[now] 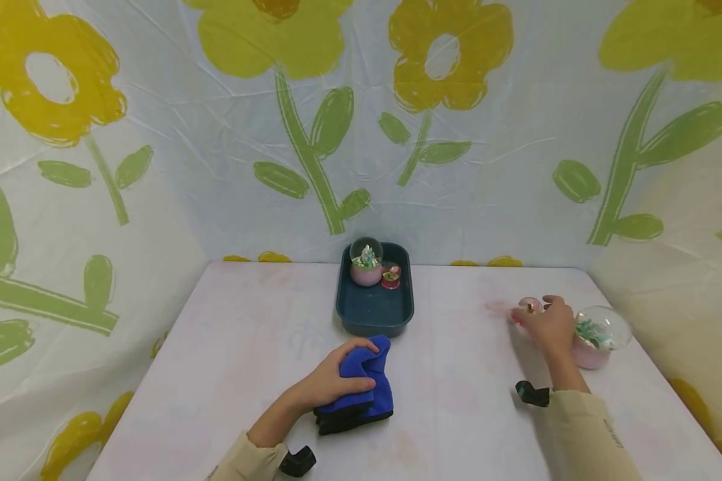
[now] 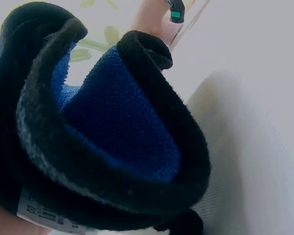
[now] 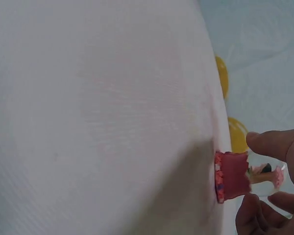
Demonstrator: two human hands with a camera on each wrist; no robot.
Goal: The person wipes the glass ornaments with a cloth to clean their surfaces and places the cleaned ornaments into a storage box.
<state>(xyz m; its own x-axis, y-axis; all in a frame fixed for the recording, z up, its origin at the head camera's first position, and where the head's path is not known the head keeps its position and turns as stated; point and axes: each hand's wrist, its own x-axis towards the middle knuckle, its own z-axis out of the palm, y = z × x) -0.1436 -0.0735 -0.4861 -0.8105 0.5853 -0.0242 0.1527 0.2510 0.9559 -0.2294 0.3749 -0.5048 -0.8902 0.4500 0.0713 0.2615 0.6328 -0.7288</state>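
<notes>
My left hand (image 1: 337, 377) grips a folded blue cloth (image 1: 382, 391) with black edging, thumb and fingers wrapped over its top. In the left wrist view the cloth (image 2: 132, 122) fills much of the picture, its folds bulging open and a white label near its lower edge. Toward the table's right side, my right hand (image 1: 552, 327) has thumb and fingers around the clear dome of a small snow globe (image 1: 530, 305). The right wrist view shows this globe's scalloped red base (image 3: 232, 176) at the tabletop, with a tiny pink figure inside the dome.
Just right of my right hand stands a larger snow globe (image 1: 592, 354) with a pink base. At the back middle, a dark blue tray (image 1: 373, 314) bears another large snow globe (image 1: 367, 267) and a small red-based one (image 1: 391, 277). A flower-printed curtain (image 1: 487, 200) hangs behind the white table (image 1: 247, 334).
</notes>
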